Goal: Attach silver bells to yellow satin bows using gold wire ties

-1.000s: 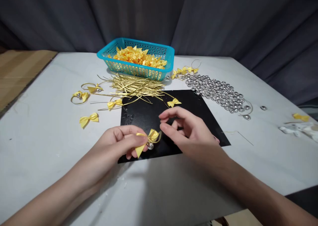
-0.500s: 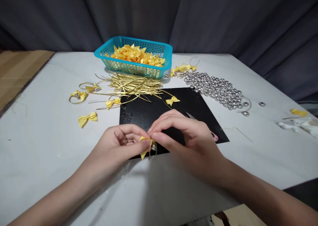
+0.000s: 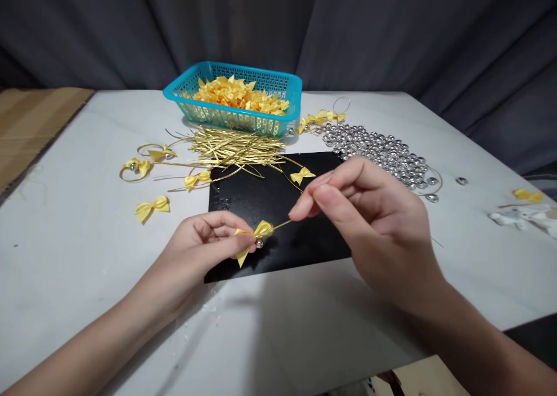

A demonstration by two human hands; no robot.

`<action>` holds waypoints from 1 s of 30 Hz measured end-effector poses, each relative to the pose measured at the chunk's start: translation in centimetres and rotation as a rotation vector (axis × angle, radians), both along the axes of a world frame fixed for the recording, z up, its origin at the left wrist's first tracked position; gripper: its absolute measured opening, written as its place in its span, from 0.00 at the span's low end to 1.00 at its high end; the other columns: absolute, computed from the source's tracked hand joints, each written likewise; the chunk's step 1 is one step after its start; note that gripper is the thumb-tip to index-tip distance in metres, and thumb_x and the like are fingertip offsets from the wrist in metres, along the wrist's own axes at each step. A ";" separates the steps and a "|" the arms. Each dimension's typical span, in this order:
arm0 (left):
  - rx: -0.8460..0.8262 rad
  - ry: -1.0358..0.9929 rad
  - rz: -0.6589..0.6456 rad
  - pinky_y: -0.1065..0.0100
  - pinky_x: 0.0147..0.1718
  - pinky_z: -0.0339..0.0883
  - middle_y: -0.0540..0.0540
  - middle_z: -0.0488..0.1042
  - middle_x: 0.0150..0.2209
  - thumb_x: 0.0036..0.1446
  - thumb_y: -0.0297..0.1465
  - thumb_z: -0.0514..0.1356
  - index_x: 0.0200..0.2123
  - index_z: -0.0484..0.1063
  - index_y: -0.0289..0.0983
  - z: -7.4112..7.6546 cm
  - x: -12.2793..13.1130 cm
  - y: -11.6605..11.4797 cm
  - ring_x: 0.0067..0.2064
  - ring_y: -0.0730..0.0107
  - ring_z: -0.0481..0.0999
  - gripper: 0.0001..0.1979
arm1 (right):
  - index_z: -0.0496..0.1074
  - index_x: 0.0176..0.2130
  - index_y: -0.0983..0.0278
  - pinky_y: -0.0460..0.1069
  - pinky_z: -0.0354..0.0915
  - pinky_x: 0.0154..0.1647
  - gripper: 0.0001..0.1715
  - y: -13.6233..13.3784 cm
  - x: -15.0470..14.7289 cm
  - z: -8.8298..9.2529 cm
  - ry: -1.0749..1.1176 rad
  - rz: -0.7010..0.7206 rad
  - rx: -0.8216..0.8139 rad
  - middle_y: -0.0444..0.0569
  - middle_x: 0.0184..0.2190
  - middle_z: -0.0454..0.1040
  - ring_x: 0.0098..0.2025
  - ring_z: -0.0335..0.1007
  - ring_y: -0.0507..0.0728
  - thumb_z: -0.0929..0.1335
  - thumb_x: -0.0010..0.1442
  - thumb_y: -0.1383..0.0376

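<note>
My left hand (image 3: 204, 246) pinches a small yellow ribbon bow (image 3: 256, 234) with a tiny silver bell (image 3: 260, 244) hanging under it, just above the black mat (image 3: 278, 198). A thin gold wire tie (image 3: 282, 224) runs from the bow up and to the right. My right hand (image 3: 369, 222) is raised over the mat and pinches the far end of that wire between thumb and forefinger.
A teal basket (image 3: 235, 117) of yellow bows stands at the back. In front of it lies a heap of gold wire ties (image 3: 235, 146). Silver bells (image 3: 383, 155) are piled at the right. Loose bows (image 3: 152, 207) and wire rings (image 3: 134, 168) lie at the left on the grey table (image 3: 65, 233).
My right hand took hold of the wire at the bow and has pulled it up and to the right, stretching it out. My left hand kept the bow in place.
</note>
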State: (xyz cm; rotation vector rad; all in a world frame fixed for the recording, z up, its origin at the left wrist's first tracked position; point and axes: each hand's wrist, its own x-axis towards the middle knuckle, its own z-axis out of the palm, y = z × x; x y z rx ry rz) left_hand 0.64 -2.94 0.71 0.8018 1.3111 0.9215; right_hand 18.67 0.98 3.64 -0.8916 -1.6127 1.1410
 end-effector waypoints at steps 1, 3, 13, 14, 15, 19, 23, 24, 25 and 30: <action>0.001 0.001 0.005 0.78 0.23 0.58 0.54 0.73 0.19 0.45 0.28 0.65 0.20 0.75 0.39 0.0 0.0 0.0 0.22 0.81 0.66 0.05 | 0.64 0.28 0.61 0.43 0.71 0.32 0.11 0.0 0.1 0.1 -0.002 -0.004 0.018 0.41 0.25 0.75 0.28 0.73 0.48 0.65 0.61 0.73; 0.003 0.000 0.014 0.78 0.22 0.58 0.54 0.73 0.18 0.45 0.28 0.65 0.20 0.75 0.39 0.1 0.0 0.1 0.22 0.80 0.65 0.05 | 0.64 0.28 0.61 0.44 0.71 0.35 0.11 0.1 0.4 0.3 0.013 -0.001 0.035 0.41 0.25 0.75 0.31 0.74 0.49 0.65 0.61 0.73; -0.013 0.027 0.071 0.79 0.20 0.54 0.55 0.71 0.17 0.43 0.29 0.64 0.17 0.73 0.38 -0.1 -0.1 0.3 0.21 0.81 0.61 0.06 | 0.67 0.30 0.63 0.46 0.74 0.36 0.09 0.8 1.2 0.6 0.198 -0.035 0.097 0.42 0.25 0.75 0.29 0.74 0.50 0.65 0.62 0.73; -0.008 0.026 0.072 0.79 0.20 0.54 0.55 0.71 0.17 0.43 0.29 0.64 0.17 0.73 0.38 -0.2 -0.1 0.4 0.21 0.81 0.61 0.06 | 0.68 0.30 0.64 0.46 0.74 0.36 0.10 0.8 1.3 0.7 0.203 -0.047 0.110 0.42 0.25 0.75 0.29 0.74 0.50 0.65 0.62 0.74; -0.002 0.021 0.073 0.79 0.20 0.54 0.55 0.71 0.17 0.43 0.28 0.64 0.17 0.73 0.38 -0.2 -0.1 0.4 0.21 0.81 0.61 0.06 | 0.68 0.30 0.64 0.46 0.74 0.35 0.10 0.9 1.4 0.9 0.200 -0.059 0.121 0.42 0.25 0.74 0.29 0.74 0.50 0.64 0.62 0.75; 0.008 0.002 0.063 0.79 0.20 0.54 0.55 0.71 0.17 0.42 0.28 0.64 0.16 0.73 0.38 0.0 -0.1 0.5 0.21 0.81 0.62 0.06 | 0.67 0.29 0.64 0.48 0.74 0.33 0.12 1.0 1.7 1.2 0.154 -0.107 0.167 0.41 0.24 0.72 0.27 0.73 0.51 0.64 0.61 0.76; -0.016 -0.045 0.063 0.79 0.20 0.55 0.55 0.70 0.17 0.42 0.28 0.65 0.15 0.73 0.38 0.1 -0.2 0.5 0.21 0.81 0.62 0.07 | 0.68 0.27 0.62 0.51 0.74 0.31 0.12 1.0 2.0 1.5 0.098 -0.181 0.247 0.43 0.22 0.71 0.24 0.72 0.53 0.66 0.60 0.75; -0.027 -0.062 0.065 0.80 0.20 0.55 0.55 0.70 0.17 0.42 0.29 0.65 0.15 0.73 0.38 0.1 -0.2 0.5 0.21 0.81 0.62 0.08 | 0.68 0.27 0.62 0.50 0.73 0.29 0.12 1.0 2.1 1.6 0.088 -0.192 0.259 0.43 0.21 0.71 0.24 0.71 0.53 0.66 0.60 0.75; -0.037 -0.079 0.065 0.80 0.21 0.55 0.55 0.71 0.17 0.42 0.29 0.65 0.15 0.73 0.38 0.1 -0.2 0.5 0.22 0.81 0.62 0.08 | 0.68 0.27 0.62 0.50 0.73 0.28 0.12 1.0 2.1 1.7 0.079 -0.201 0.258 0.42 0.21 0.71 0.23 0.71 0.52 0.66 0.60 0.75; -0.012 -0.104 0.000 0.82 0.23 0.58 0.54 0.74 0.21 0.45 0.31 0.66 0.19 0.76 0.38 0.3 -0.6 0.6 0.24 0.82 0.65 0.06 | 0.67 0.27 0.62 0.49 0.72 0.26 0.12 0.9 2.3 2.0 0.022 -0.255 0.270 0.41 0.21 0.70 0.23 0.69 0.51 0.66 0.60 0.75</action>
